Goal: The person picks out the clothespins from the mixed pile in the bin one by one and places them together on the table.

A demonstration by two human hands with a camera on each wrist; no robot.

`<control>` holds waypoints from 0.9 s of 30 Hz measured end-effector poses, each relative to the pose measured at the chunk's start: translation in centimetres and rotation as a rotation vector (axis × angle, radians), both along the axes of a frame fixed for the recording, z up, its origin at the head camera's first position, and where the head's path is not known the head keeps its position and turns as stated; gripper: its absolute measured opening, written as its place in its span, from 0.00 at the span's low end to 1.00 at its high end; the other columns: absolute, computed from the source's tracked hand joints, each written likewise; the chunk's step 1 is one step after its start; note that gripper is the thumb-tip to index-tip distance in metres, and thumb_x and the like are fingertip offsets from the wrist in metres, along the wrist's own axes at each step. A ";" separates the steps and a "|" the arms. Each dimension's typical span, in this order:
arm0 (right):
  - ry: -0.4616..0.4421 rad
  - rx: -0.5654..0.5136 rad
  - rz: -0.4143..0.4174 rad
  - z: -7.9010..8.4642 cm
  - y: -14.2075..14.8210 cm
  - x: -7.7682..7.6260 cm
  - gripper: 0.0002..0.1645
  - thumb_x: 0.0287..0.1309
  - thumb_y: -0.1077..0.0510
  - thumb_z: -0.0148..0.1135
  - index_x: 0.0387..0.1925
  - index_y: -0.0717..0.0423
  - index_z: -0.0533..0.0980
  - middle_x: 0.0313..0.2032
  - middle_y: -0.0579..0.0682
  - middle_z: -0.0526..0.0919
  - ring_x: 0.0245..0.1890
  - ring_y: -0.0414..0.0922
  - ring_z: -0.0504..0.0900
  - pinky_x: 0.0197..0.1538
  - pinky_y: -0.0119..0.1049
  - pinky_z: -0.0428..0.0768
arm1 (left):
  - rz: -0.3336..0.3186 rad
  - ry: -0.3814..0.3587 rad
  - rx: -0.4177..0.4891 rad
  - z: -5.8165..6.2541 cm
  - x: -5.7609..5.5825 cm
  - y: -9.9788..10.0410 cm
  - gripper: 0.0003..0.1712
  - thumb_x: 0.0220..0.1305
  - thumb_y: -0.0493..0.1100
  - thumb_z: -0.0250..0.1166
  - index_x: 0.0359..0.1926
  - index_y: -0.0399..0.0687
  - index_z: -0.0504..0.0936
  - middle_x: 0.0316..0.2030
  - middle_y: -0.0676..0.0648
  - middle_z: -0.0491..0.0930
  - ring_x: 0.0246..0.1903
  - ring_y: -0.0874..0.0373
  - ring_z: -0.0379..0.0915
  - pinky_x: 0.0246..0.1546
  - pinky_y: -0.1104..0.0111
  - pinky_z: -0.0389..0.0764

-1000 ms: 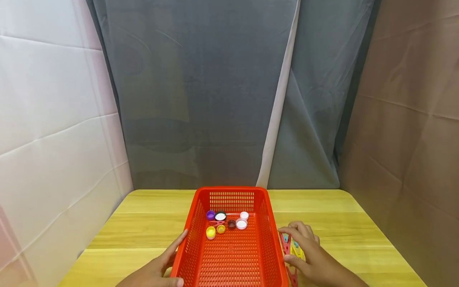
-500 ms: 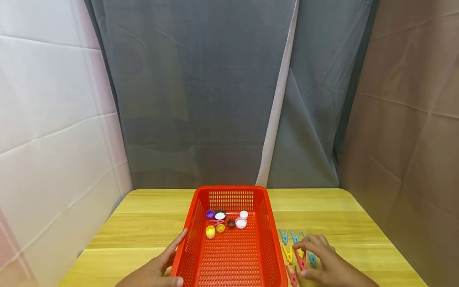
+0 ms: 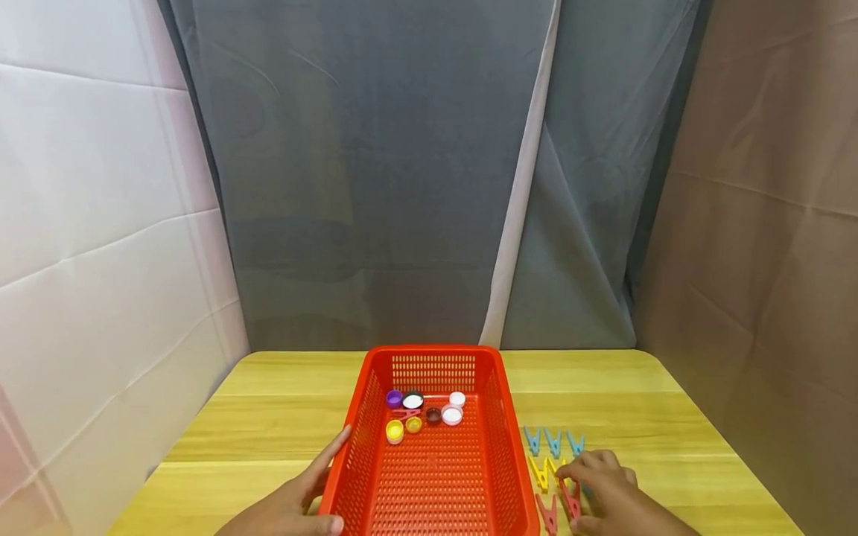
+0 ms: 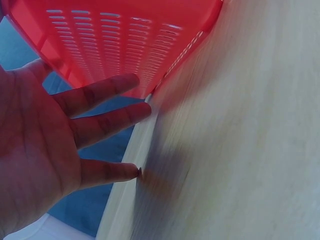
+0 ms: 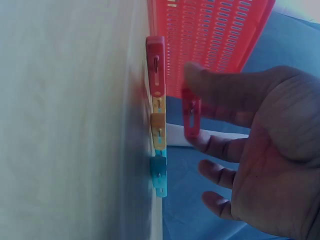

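My right hand pinches a red clothespin between thumb and fingers; in the right wrist view it is just off the table surface. Another red clothespin lies to its left. Beyond that are yellow clothespins, one partly behind my fingers. A row of blue clothespins lies farther back, and a bit of blue shows behind my hand. My left hand rests against the left side of a red plastic basket. Its fingers are straight and spread in the left wrist view.
Inside the basket, toward its far end, sit small round caps: purple, yellow, brown and pink-white. A pink clothespin lies among them. The wooden table ends at a grey curtain.
My right hand has moved away from the basket's side, rightward and toward me, with the red clothespin. The rows of clothespins show more. My left hand and the basket have stayed put.
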State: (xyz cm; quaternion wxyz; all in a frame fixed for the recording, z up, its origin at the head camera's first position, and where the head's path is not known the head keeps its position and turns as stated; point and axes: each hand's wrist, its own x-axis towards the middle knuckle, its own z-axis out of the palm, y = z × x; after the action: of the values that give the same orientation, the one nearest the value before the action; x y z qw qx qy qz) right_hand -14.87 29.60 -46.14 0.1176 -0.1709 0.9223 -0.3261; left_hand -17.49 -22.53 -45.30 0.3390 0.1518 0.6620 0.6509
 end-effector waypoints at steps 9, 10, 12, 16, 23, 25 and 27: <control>0.087 0.117 0.010 0.2 -0.7 0.1 0.33 0.58 0.45 0.82 0.64 0.41 0.81 0.54 0.40 0.79 0.60 0.54 0.66 0.51 0.49 0.64 | -0.050 0.034 0.033 0.2 -0.5 -0.3 0.61 0.79 0.49 0.66 0.87 0.82 0.27 0.83 0.26 0.46 0.67 0.43 0.79 0.61 0.43 0.88; 0.081 0.127 0.009 0.2 -0.8 0.0 0.33 0.59 0.44 0.82 0.64 0.41 0.81 0.53 0.40 0.79 0.59 0.54 0.66 0.50 0.50 0.64 | -0.058 0.036 0.042 0.2 -0.6 -0.3 0.60 0.79 0.49 0.65 0.87 0.82 0.27 0.83 0.26 0.45 0.68 0.42 0.78 0.61 0.43 0.88; 0.080 0.140 0.010 0.1 -0.9 0.1 0.34 0.59 0.40 0.80 0.64 0.43 0.82 0.51 0.39 0.78 0.57 0.53 0.66 0.48 0.49 0.63 | -0.062 0.042 0.044 0.1 -0.6 -0.3 0.61 0.79 0.49 0.66 0.87 0.81 0.27 0.83 0.25 0.45 0.68 0.43 0.78 0.61 0.43 0.88; 0.103 0.146 0.016 -0.2 -0.8 0.3 0.35 0.61 0.34 0.76 0.63 0.45 0.83 0.48 0.38 0.77 0.55 0.52 0.66 0.44 0.47 0.60 | -0.060 0.057 0.026 -0.1 -0.7 -0.3 0.62 0.78 0.50 0.67 0.87 0.80 0.27 0.83 0.25 0.46 0.68 0.43 0.78 0.60 0.43 0.88; 0.166 0.154 0.036 -0.9 -1.0 0.6 0.30 0.70 0.33 0.69 0.64 0.43 0.83 0.47 0.33 0.77 0.54 0.47 0.66 0.43 0.45 0.58 | -0.048 0.067 0.005 -0.1 -0.6 -0.3 0.62 0.78 0.50 0.67 0.88 0.78 0.27 0.83 0.25 0.46 0.68 0.44 0.79 0.60 0.43 0.89; 0.153 0.145 0.032 -1.0 -1.2 0.7 0.29 0.71 0.32 0.67 0.63 0.41 0.83 0.46 0.31 0.76 0.55 0.47 0.66 0.43 0.45 0.58 | -0.047 0.073 -0.007 -0.1 -0.6 -0.3 0.63 0.78 0.50 0.68 0.88 0.78 0.26 0.83 0.24 0.46 0.68 0.44 0.78 0.60 0.44 0.89; 0.142 0.133 0.030 -1.0 -1.3 0.8 0.28 0.73 0.32 0.66 0.63 0.41 0.83 0.45 0.30 0.75 0.54 0.47 0.66 0.41 0.44 0.56 | -0.048 0.075 -0.008 -0.2 -0.6 -0.4 0.63 0.78 0.51 0.68 0.88 0.77 0.26 0.83 0.24 0.46 0.68 0.44 0.78 0.59 0.44 0.89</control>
State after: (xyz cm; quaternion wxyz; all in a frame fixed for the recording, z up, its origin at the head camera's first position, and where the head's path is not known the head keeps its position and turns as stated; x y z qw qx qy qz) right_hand -14.11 28.35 -47.14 0.0680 -0.1990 0.9453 -0.2495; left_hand -18.06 -22.93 -45.46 0.3300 0.1907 0.6730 0.6339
